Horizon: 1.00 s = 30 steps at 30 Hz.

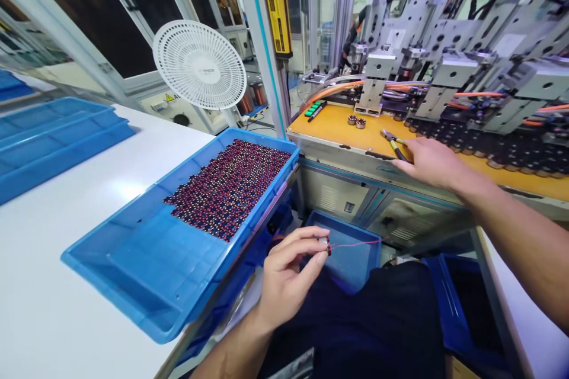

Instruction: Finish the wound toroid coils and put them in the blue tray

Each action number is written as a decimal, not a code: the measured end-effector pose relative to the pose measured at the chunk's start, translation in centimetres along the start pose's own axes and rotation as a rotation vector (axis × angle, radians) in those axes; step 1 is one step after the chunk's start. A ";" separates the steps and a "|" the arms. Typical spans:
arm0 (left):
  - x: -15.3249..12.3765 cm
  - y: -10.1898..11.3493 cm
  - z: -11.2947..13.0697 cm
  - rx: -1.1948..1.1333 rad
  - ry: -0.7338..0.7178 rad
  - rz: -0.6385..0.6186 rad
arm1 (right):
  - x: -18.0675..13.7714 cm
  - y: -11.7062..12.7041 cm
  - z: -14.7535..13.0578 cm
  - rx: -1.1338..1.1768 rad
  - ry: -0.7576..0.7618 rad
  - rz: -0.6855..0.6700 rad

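My left hand (291, 275) pinches a small round wire-wound part (328, 245) between thumb and fingertips, above my lap. From that part a thin reddish wire (355, 244) trails off to the right. My right hand (429, 160) reaches to the yellow bench top, with its fingers closed round the handles of a pair of pliers (394, 143). The jaws of the pliers point away from me and to the left. Beside my left hand, a blue tray (133, 266) carries a dense layer of small dark parts (231, 186) with red and light dots.
Two small metal rings (356, 122) and a black marker (317, 111) lie on the yellow bench top (331, 130). Machine heads (377, 80) rise behind it, with rows of dark round parts (502, 145) to the right. A white fan (200, 65) stands past the tray. Another blue bin (371, 275) sits below.
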<state>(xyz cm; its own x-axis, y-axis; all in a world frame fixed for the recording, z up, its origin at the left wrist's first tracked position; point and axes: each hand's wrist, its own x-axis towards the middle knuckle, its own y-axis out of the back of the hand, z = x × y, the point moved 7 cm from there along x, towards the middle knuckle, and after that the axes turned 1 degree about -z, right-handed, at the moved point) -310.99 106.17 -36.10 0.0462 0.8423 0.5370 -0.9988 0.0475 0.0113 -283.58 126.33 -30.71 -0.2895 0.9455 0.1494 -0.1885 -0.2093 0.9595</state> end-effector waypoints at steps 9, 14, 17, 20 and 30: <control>0.3 -0.5 0.8 0.071 -0.065 -0.004 | -16.2 -1.3 -7.0 0.454 0.260 0.317; 0.6 -1.3 0.4 0.089 -0.078 -0.042 | -23.7 -5.9 -13.6 1.344 0.123 -0.209; 0.7 -2.1 0.3 0.090 -0.081 -0.076 | -24.9 -4.6 -15.6 1.720 0.162 -0.318; 0.7 -2.7 0.4 0.095 -0.081 -0.096 | -24.4 -3.0 -15.5 1.814 0.254 -0.297; 0.3 -2.7 0.3 0.115 -0.057 -0.118 | -23.6 -3.1 -15.7 1.791 0.288 -0.294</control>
<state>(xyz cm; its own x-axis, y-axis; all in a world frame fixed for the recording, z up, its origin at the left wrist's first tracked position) -308.24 106.18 -35.71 0.1654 0.8025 0.5733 -0.9819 0.0799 0.1715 -290.92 100.72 -40.97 -0.6054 0.7904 0.0937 0.7956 0.6040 0.0460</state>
